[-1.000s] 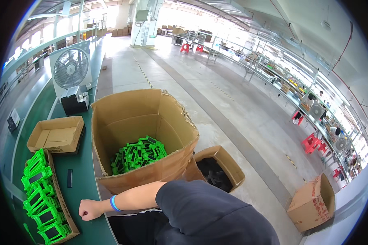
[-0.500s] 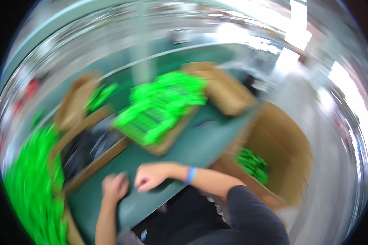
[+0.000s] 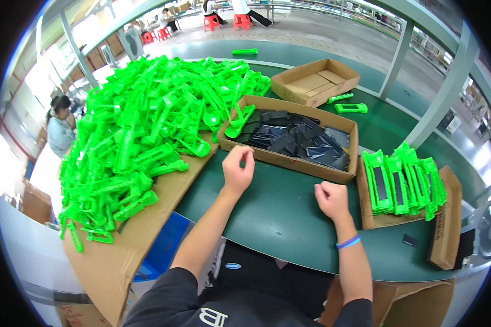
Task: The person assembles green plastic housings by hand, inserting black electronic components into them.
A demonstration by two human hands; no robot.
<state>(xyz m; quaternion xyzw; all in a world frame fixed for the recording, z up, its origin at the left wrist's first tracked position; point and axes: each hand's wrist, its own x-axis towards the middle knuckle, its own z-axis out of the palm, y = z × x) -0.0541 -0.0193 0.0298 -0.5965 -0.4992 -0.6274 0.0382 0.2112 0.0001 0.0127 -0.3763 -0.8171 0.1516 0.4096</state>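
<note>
My left hand (image 3: pixel 238 170) is loosely curled at the near edge of a shallow cardboard box (image 3: pixel 289 162), with nothing visible in it. That box holds many thin black rectangular plates (image 3: pixel 294 136), and a bright green plastic part (image 3: pixel 239 123) lies over its left end. Over the green table (image 3: pixel 278 204), my right hand (image 3: pixel 333 200) makes a fist near the box's right front corner; no object shows in it. Right of it, green frames with dark inserts (image 3: pixel 401 182) stand in rows in another shallow cardboard box (image 3: pixel 367 210).
A big heap of green plastic parts (image 3: pixel 147 120) covers a cardboard sheet (image 3: pixel 101 278) at left. Behind stands a cardboard tray (image 3: pixel 311 82) beside loose green parts (image 3: pixel 351 108). A small dark plate (image 3: pixel 410 240) lies at right. A person (image 3: pixel 61 128) is at far left.
The view has swung left, bringing the green heap and the box of black plates to the front. My hands have moved farther apart, both still curled.
</note>
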